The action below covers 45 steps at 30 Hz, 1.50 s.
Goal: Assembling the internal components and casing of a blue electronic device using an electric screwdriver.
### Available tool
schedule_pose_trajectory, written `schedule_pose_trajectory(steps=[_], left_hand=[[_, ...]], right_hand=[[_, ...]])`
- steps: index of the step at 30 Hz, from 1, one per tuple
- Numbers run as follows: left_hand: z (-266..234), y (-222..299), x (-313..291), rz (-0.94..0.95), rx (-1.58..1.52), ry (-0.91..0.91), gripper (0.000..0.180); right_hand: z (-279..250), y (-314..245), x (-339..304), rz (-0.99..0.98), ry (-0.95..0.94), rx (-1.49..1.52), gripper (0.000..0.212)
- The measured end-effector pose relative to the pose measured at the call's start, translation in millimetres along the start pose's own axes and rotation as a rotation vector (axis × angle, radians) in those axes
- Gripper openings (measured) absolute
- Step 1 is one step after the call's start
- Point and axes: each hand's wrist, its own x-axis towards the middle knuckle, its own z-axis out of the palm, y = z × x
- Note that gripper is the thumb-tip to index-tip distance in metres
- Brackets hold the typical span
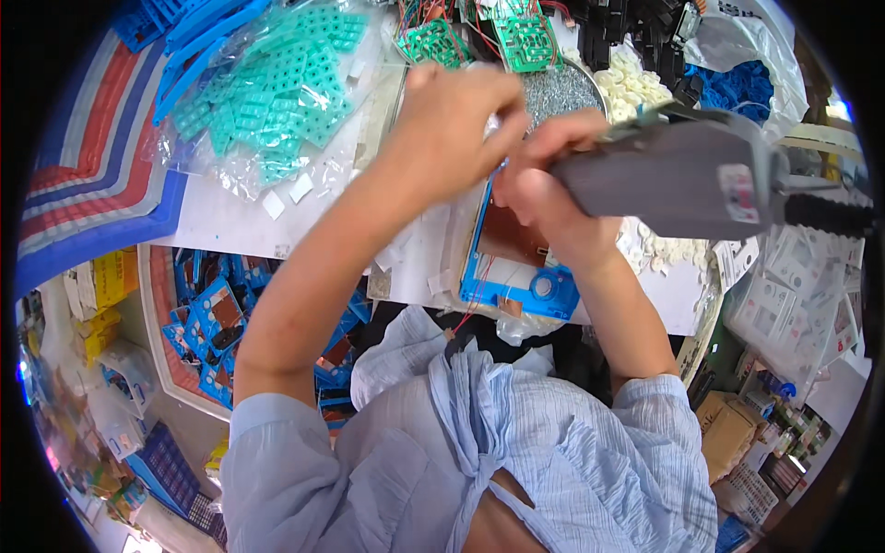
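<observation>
A grey electric screwdriver (664,175) with a black coiled cable lies almost level in my right hand (562,184), whose fingers wrap round its front end. My left hand (466,124) is beside it, fingers curled in a pinch over the near side of a round tray of small metal screws (558,97); whatever is between the fingertips is hidden. Below both hands, on the white table, rests a blue plastic housing (516,300) with a brown board (512,235) and a round white part (544,286). My right hand covers part of the housing. The screwdriver's tip cannot be made out.
Beyond the screws lie green circuit boards (527,41) with wires. Cream plastic parts (636,83) and blue pieces (733,88) are at the right. A bag of turquoise parts (267,101) spreads at the left. Several blue housings (217,323) fill a container below the table's left edge.
</observation>
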Motion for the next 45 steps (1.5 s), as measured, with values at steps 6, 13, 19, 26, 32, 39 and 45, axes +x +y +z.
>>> schedule_pose_trajectory(steps=[6, 13, 19, 26, 32, 39, 45], left_hand=[[-15, 30, -66, -0.028, -0.112, -0.145, 0.008], [-14, 48, -82, -0.024, -0.11, -0.151, 0.006], [-11, 50, -85, 0.026, -0.114, -0.097, 0.009], [-8, 56, -87, 0.049, -0.043, -0.067, 0.015], [-10, 47, -100, 0.098, 0.184, -0.202, 0.02], [-6, 46, -104, 0.062, 0.142, -0.173, 0.021], [-6, 47, -108, 0.054, 0.134, -0.157, 0.019]], right_hand=[[-7, -52, 10, -0.098, -0.018, 0.372, 0.031], [-1, -60, -9, -0.067, 0.002, 0.317, 0.034], [2, -59, -16, -0.06, 0.039, 0.354, 0.034], [1, -46, -34, -0.018, 0.087, 0.315, 0.032], [2, -24, -51, 0.0, 0.079, 0.177, 0.03], [-3, -21, -53, 0.017, -0.069, -0.097, 0.026], [6, -18, -53, 0.03, -0.064, -0.094, 0.025]])
